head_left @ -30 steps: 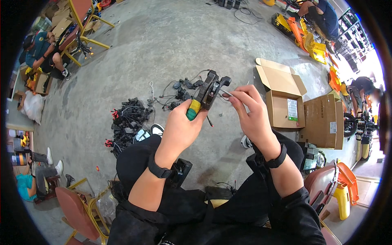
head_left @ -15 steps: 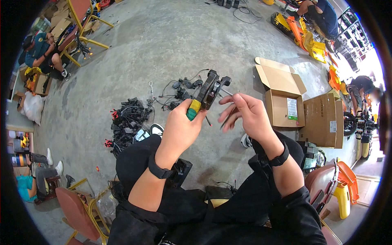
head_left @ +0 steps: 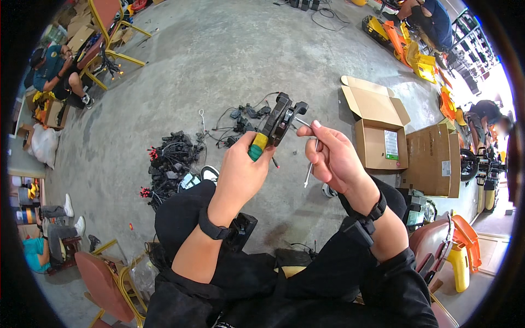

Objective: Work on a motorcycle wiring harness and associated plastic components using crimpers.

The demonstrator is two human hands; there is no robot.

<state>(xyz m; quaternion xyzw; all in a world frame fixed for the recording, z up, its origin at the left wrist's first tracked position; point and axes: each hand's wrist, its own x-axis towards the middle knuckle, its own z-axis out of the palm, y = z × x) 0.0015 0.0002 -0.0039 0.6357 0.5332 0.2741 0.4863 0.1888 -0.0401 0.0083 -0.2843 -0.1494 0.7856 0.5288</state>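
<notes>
My left hand [head_left: 240,169] is closed around the yellow and green end of a short bar [head_left: 259,145]. At its far end sits a black clamp-like part [head_left: 281,121] with a rounded side piece; its exact kind I cannot make out. From the right, my right hand [head_left: 340,158] pinches a thin, bent, L-shaped metal wrench [head_left: 313,163]. The wrench's short arm reaches to the black part's right side, and its long arm hangs down past my fingers. Whether its tip sits in a screw is too small to tell.
Left of my knees lies a heap of black parts with wires [head_left: 175,161], and more wired parts [head_left: 249,113] lie beyond my hands. To the right stand an open cardboard box [head_left: 377,131] and a larger carton [head_left: 429,158]. Chairs [head_left: 104,284] flank me; other people sit farther off.
My right hand has turned over, and the wrench's long arm now points downward, plainly in sight. The black part has tilted slightly in my left hand.
</notes>
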